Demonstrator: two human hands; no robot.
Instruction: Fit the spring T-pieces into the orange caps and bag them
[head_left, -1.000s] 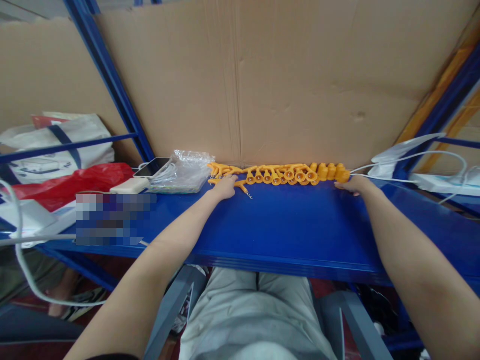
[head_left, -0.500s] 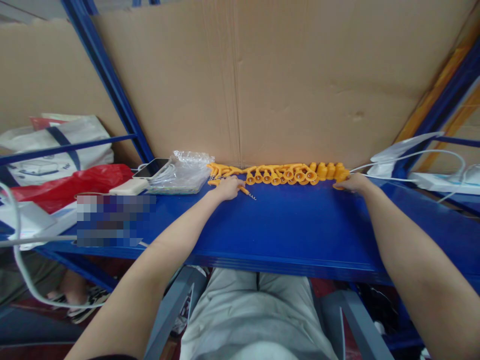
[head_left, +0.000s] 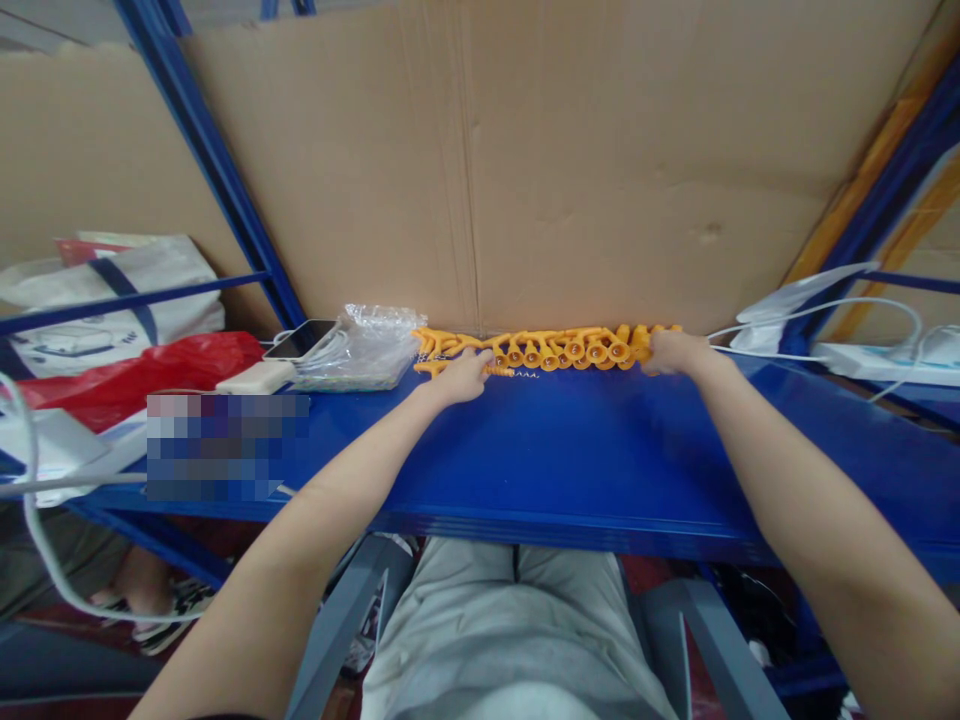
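My left hand [head_left: 463,378] is closed around a yellow corkscrew [head_left: 501,371] near the front of the row. Its metal spiral points right and its handle end shows left of my fingers. At the right end of the row, my right hand [head_left: 675,353] is closed on a yellow bell-shaped piece [head_left: 649,368], partly hidden and blurred by motion. Between my hands, several yellow bell-shaped pieces [head_left: 574,350] lie with round mouths facing me. More yellow corkscrews [head_left: 433,342] are bunched behind my left hand, metal spirals among them.
The row lies on a blue shelf [head_left: 540,450] against a cardboard wall [head_left: 585,180]. Left of it are a clear plastic bag [head_left: 367,350], a phone [head_left: 304,340], a white box [head_left: 256,378] and a red bag [head_left: 165,370]. White cables [head_left: 810,310] run at the right.
My right hand has moved left against the row's end, pieces under its fingers. The corkscrew in my left hand has swung nearer to level, its spiral now closer to the row.
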